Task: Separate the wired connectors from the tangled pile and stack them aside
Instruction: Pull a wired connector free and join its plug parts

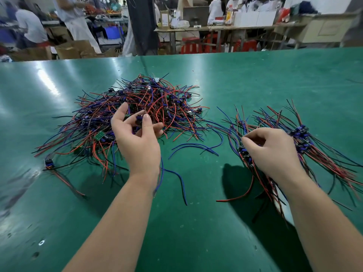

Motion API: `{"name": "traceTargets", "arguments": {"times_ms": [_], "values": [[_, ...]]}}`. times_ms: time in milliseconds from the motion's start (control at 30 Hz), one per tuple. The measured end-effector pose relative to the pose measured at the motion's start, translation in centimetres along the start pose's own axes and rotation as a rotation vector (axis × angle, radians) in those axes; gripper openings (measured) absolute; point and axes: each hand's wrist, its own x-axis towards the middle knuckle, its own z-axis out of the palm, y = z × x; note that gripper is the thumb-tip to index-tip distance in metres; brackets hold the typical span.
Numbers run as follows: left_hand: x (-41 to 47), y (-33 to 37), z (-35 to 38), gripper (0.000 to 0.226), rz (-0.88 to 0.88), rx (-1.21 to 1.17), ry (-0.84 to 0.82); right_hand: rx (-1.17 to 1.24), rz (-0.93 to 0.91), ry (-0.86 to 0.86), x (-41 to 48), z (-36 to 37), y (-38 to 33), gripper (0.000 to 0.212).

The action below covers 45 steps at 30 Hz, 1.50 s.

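A tangled pile (149, 103) of red, blue and black wired connectors lies on the green table (196, 222), left of centre. My left hand (137, 138) is raised at the pile's near edge and pinches a small blue connector (139, 117) between thumb and fingers; its blue wires hang down past my wrist. To the right lies a sorted stack (306, 142) of connectors with their wires fanned out. My right hand (273, 152) grips a bundle of connectors (244, 154) at the stack's left side, fingers curled round it.
One loose connector (49, 162) with trailing wires lies at the left, apart from the pile. Several stray blue wires (196, 148) lie between pile and stack. Beyond the table's far edge are cardboard boxes (76, 49), workbenches, red stools and people.
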Motion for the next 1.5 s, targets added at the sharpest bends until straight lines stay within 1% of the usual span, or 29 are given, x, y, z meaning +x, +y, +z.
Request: {"name": "traceTargets", "arguments": {"times_ms": [67, 133, 167, 233, 300, 333, 400, 433, 500, 567, 667, 733, 800, 900, 933, 1033, 1100, 1167, 1267, 1400, 1500], "values": [[0.8, 0.3, 0.0, 0.023, -0.294, -0.232, 0.029, 0.058, 0.008, -0.036, -0.1, 0.3, -0.3, 0.013], [1.2, 0.6, 0.1, 0.018, -0.536, -0.435, -0.021, 0.21, 0.052, -0.128, -0.3, 0.6, -0.7, 0.013], [1.0, 0.7, 0.2, 0.018, -0.614, -0.5, -0.061, 0.344, 0.079, -0.211, -0.4, 0.7, -1.0, 0.012], [0.1, 1.0, 0.7, 0.018, -0.701, -0.556, -0.156, 0.632, 0.127, -0.39, -0.9, 1.1, -1.7, 0.014], [-1.4, 1.2, 1.5, 0.016, -0.73, -0.514, -0.27, 0.838, 0.157, -0.509, -1.4, 1.6, -2.2, 0.017], [-2.2, 1.2, 1.9, 0.016, -0.728, -0.464, -0.336, 0.904, 0.163, -0.53, -1.6, 1.8, -2.4, 0.022], [-3.9, 0.9, 2.4, 0.018, -0.709, -0.341, -0.453, 0.977, 0.154, -0.514, -1.6, 2.0, -2.4, 0.032], [-4.6, 0.7, 2.6, 0.02, -0.694, -0.284, -0.491, 0.985, 0.145, -0.49, -1.6, 2.0, -2.4, 0.033], [-5.6, 0.3, 2.7, 0.021, -0.661, -0.19, -0.539, 0.986, 0.159, -0.43, -1.3, 2.1, -2.3, 0.029], [-6.0, 0.2, 2.8, 0.018, -0.653, -0.151, -0.6, 0.994, 0.205, -0.387, -1.0, 2.0, -2.1, 0.024], [-6.0, 0.5, 2.8, 0.009, -0.723, -0.191, -0.656, 1.032, 0.239, -0.393, -0.8, 1.8, -1.9, 0.018], [-5.6, 0.6, 2.8, 0.015, -0.762, -0.215, -0.657, 1.081, 0.263, -0.398, -0.7, 1.6, -1.8, 0.014], [-5.3, 0.6, 2.8, 0.016, -0.758, -0.206, -0.68, 1.125, 0.274, -0.398, -0.6, 1.5, -1.8, 0.005], [-5.1, 0.6, 2.5, 0.024, -0.766, -0.154, -0.748, 1.092, 0.24, -0.4, -0.6, 1.4, -1.7, 0.003], [-5.1, 0.6, 2.4, 0.022, -0.775, -0.123, -0.789, 1.071, 0.235, -0.404, -0.6, 1.4, -1.7, 0.004], [-5.5, 0.4, 2.1, 0.006, -0.788, 0.0, -0.908, 0.981, 0.237, -0.385, -0.5, 1.2, -1.4, 0.007], [-5.7, 0.5, 2.1, 0.001, -0.824, 0.033, -0.938, 0.955, 0.283, -0.308, 0.0, 0.8, -1.1, 0.008], [-5.7, 0.5, 2.0, 0.003, -0.86, 0.048, -0.972, 0.965, 0.354, -0.195, 0.6, 0.1, -0.5, 0.013], [-5.7, 0.7, 1.8, 0.005, -0.896, 0.102, -1.084, 0.966, 0.402, -0.063, 1.4, -1.0, 0.3, 0.012], [-5.6, 0.9, 1.6, 0.006, -0.925, 0.141, -1.16, 0.944, 0.397, -0.031, 1.4, -1.2, 0.8, 0.011], [-5.2, 1.2, 1.3, 0.007, -0.95, 0.18, -1.251, 0.932, 0.369, 0.005, 1.3, -1.2, 0.7, 0.01]]}}
